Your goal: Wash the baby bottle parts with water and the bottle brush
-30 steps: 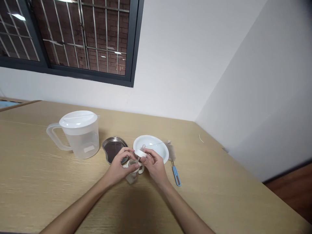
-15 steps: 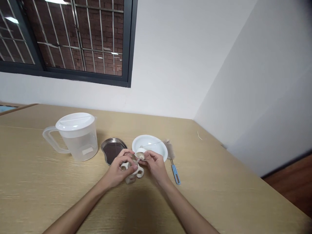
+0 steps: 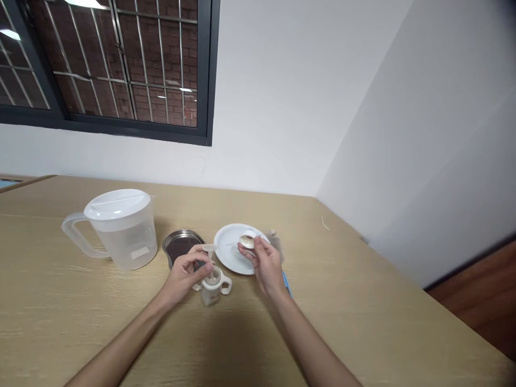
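A small two-handled sippy cup (image 3: 212, 293) stands on the table, its mouth uncovered. Just over that mouth, my left hand (image 3: 186, 275) pinches a translucent straw piece with a flat round top (image 3: 210, 248); its lower end dips into the cup. A round white lid (image 3: 247, 241) with an opening in its middle is held by its edge between the thumb and fingers of my right hand (image 3: 266, 264). That lid is raised above a white oval dish (image 3: 226, 258), apart from the cup. Some small thin clear thing lies in the dish, too faint to name.
To the left stands a clear plastic pitcher (image 3: 129, 242) with a white lid. A dark-bottomed metal tray (image 3: 177, 244) sits behind my left hand. A brush with a blue handle (image 3: 287, 285) lies partly behind my right hand. A thin pale strip (image 3: 324, 223) rests at the back right.
My right hand has moved the lid up and right, away from the straw piece. My left hand keeps the straw piece at the cup, which now shows its open mouth.
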`<act>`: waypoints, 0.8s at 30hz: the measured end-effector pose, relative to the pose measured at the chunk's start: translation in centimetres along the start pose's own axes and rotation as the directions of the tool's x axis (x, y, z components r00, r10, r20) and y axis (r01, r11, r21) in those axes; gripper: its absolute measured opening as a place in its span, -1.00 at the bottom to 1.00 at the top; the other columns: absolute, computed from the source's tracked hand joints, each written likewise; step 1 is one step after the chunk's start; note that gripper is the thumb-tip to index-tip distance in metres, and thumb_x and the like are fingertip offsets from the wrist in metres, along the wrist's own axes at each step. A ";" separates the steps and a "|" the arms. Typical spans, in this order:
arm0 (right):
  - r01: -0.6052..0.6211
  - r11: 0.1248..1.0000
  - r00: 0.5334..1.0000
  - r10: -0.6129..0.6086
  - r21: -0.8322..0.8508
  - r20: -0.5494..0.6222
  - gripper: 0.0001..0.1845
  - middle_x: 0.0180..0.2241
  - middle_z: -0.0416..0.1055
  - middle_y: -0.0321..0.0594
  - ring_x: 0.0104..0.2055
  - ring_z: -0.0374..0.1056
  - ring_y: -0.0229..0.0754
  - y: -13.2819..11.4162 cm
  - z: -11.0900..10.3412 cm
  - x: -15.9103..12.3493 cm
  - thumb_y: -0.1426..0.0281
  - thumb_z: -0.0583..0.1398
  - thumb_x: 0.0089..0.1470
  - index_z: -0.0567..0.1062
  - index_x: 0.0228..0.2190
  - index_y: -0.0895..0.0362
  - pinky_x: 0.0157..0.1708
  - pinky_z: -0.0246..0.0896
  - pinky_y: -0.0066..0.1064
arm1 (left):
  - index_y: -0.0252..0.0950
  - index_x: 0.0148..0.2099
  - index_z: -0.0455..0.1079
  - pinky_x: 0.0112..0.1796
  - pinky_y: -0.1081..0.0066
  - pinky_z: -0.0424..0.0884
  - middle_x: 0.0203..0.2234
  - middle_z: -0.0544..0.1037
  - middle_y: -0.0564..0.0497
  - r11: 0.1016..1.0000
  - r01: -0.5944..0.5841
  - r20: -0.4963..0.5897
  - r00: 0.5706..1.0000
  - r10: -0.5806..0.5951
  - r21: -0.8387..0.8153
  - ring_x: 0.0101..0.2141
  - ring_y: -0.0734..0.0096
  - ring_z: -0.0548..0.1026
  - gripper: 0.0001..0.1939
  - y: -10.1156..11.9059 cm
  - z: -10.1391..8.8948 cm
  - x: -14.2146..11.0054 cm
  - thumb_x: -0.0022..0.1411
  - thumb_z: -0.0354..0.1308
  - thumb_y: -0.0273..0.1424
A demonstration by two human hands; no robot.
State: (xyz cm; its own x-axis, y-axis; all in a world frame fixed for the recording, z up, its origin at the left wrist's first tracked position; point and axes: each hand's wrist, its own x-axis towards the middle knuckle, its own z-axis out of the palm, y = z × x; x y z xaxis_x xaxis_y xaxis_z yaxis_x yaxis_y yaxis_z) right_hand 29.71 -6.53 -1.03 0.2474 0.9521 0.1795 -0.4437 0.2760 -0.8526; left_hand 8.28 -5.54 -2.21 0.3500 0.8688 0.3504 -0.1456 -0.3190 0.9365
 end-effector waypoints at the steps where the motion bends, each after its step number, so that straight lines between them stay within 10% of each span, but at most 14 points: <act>1: 0.015 1.000 1.000 -0.015 0.009 -0.023 -0.55 -0.24 0.57 -0.13 -0.20 0.54 -0.09 -0.2 -0.2 0.3 0.07 0.37 -0.04 0.60 -0.31 0.21 -0.05 0.46 -0.22 | -0.29 -0.32 0.57 -0.07 0.29 0.31 -0.25 0.50 -0.10 0.999 0.009 -0.027 1.000 -0.011 -0.042 -0.12 0.21 0.43 -0.79 -0.1 -0.1 0.0 0.14 0.33 -0.24; 15: 0.208 0.977 0.938 -0.189 0.036 -0.290 -0.52 -0.30 0.56 -0.13 -0.22 0.54 -0.12 -1.9 -3.4 3.4 0.07 0.37 -0.06 0.57 -0.33 0.25 -0.03 0.45 -0.24 | -0.24 -0.38 0.57 -0.19 0.49 0.39 -0.06 0.54 -0.07 0.906 0.025 -0.276 0.949 -0.155 -0.423 -0.03 0.29 0.43 -0.72 0.8 -1.5 1.3 -0.09 0.47 -0.18; 20: 0.241 0.970 0.921 -0.224 0.013 -0.318 -0.54 -0.33 0.57 -0.14 -0.24 0.55 -0.12 -1.8 -4.2 4.0 0.06 0.36 -0.05 0.55 -0.36 0.24 -0.08 0.48 -0.25 | -0.24 -0.36 0.60 -0.09 0.39 0.37 -0.05 0.53 -0.09 0.993 -0.018 -0.253 0.967 -0.012 -0.115 0.00 0.19 0.43 -0.72 2.1 -2.1 4.1 -0.06 0.44 -0.16; 24: 0.249 0.968 0.919 -0.236 0.000 -0.317 -0.55 -0.33 0.58 -0.14 -0.24 0.55 -0.13 -1.8 -4.4 4.1 0.07 0.36 -0.05 0.53 -0.37 0.24 -0.09 0.48 -0.27 | -0.25 -0.37 0.61 0.03 0.25 0.28 -0.16 0.51 -0.12 0.923 -0.173 0.029 0.984 0.173 0.343 0.00 0.13 0.40 -0.78 2.6 -1.1 7.1 0.08 0.35 -0.19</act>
State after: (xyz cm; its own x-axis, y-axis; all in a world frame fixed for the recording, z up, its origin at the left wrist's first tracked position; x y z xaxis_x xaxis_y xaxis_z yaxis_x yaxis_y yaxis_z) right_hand 35.28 -3.67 -0.89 0.6051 0.7678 0.2108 -0.3685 0.5047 -0.7807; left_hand 9.31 0.21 2.64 0.3461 0.7891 0.5075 0.1228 -0.5744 0.8093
